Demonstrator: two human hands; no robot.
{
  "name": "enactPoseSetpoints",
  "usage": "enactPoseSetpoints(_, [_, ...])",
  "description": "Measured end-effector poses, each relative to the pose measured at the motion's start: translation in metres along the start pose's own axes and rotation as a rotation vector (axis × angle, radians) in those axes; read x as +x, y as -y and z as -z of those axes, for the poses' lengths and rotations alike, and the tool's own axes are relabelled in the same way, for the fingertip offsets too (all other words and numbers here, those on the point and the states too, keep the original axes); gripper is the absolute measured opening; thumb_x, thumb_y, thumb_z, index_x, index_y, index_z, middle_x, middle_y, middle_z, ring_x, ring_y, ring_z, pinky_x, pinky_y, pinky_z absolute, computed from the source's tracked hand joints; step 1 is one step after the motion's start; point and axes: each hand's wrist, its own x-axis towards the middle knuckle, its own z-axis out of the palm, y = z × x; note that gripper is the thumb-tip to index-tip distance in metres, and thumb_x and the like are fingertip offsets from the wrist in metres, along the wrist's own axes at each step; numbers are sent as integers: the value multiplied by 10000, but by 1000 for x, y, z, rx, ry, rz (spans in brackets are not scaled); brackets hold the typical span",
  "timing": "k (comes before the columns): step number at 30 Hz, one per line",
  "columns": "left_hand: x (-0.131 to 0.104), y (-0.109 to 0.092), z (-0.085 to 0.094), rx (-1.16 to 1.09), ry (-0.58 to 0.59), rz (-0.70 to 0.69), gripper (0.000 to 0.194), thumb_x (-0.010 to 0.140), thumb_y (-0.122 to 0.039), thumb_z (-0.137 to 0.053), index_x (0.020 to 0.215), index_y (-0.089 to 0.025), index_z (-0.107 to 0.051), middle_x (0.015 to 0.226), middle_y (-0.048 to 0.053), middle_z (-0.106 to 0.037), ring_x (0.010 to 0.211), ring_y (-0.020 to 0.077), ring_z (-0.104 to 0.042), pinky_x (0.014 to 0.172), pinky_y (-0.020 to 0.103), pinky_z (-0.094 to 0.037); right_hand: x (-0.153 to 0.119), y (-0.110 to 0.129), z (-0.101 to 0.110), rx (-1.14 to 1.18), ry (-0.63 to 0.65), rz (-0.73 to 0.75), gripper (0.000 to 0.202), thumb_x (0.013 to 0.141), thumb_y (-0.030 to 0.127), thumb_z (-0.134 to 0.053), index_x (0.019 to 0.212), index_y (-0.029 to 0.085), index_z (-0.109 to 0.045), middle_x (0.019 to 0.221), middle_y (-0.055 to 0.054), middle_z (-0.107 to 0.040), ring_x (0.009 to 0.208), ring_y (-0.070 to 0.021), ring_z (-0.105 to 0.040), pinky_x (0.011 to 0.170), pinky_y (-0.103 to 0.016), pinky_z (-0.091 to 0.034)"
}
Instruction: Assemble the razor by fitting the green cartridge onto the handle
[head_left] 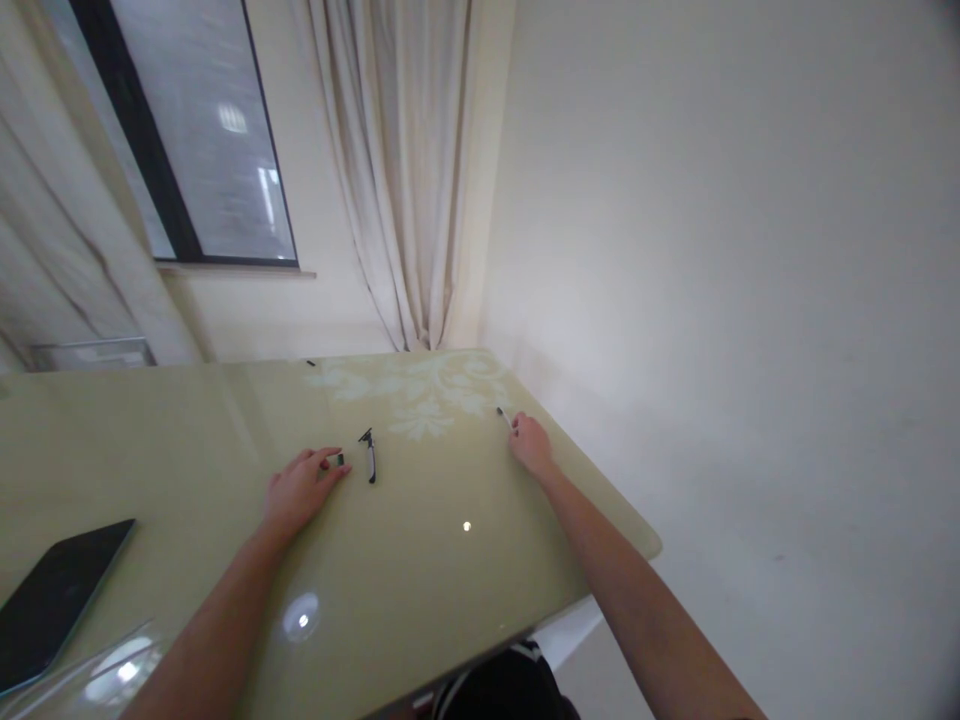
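Observation:
On the glossy pale green table [420,560] lies a dark razor [370,458], its head pointing away from me. Just left of it, my left hand [304,488] has thumb and fingers closed around a small dark green item [340,459], too small to name. Over by the table's right edge, my right hand [531,445] is closed on the handle of a thin white toothbrush [506,418] with a dark head, which points up and to the left.
A black tablet-like slab [64,590] lies at the left. One small dark piece [310,363] is at the far edge. Behind the table are curtains [405,180] and a window [202,130]; a white wall [712,300] rises along the right side.

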Motion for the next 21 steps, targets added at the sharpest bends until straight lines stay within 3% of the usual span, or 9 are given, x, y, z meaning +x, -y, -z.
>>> enactPoseSetpoints(2, [-1,1,0,9,-4,-10,535,969,-566,-453,1332,-244,-679,1178,98,-720,1100,302,-692,953,434,-493,-9,21,-10,14,43,61,229,876,55,-580,927,262,-663,895,-60,-662,922,-261,-657,799,-369,-474])
enactPoseSetpoints(6, [-2,1,0,21,-12,-43,507,976,-545,-449,1300,-241,-693,1152,87,-718,1036,276,-708,912,389,-510,-32,91,-38,56,145,232,168,877,79,-600,959,210,-667,977,-70,-688,917,-213,-654,812,-313,-469])
enactPoseSetpoints(9, [-3,0,0,29,-14,-62,478,974,-530,-461,1278,-247,-699,1140,76,-717,1023,263,-710,901,366,-513,-45,140,-55,64,193,312,202,896,94,-578,1053,188,-664,1064,-110,-690,937,-222,-658,814,-316,-474])
enactPoseSetpoints(11, [-3,0,-1,36,-18,-67,475,981,-529,-449,1268,-248,-702,1135,77,-714,1014,261,-712,905,364,-515,-49,160,-64,61,210,330,250,903,84,-560,1118,171,-653,1114,-143,-682,975,-248,-660,820,-334,-480])
enactPoseSetpoints(17, [-4,1,-3,39,-31,-69,471,984,-529,-443,1256,-247,-704,1108,83,-703,1008,272,-709,896,366,-524,-57,165,-78,70,276,332,257,940,121,-544,1175,161,-639,1132,-158,-671,1001,-276,-667,822,-352,-489])
enactPoseSetpoints(21, [-4,0,-3,11,-48,-95,484,991,-514,-426,1263,-220,-698,1094,84,-684,999,255,-700,909,347,-521,-59,161,-63,106,303,312,269,964,196,-575,1227,166,-619,1190,-152,-656,1000,-260,-671,842,-352,-497])
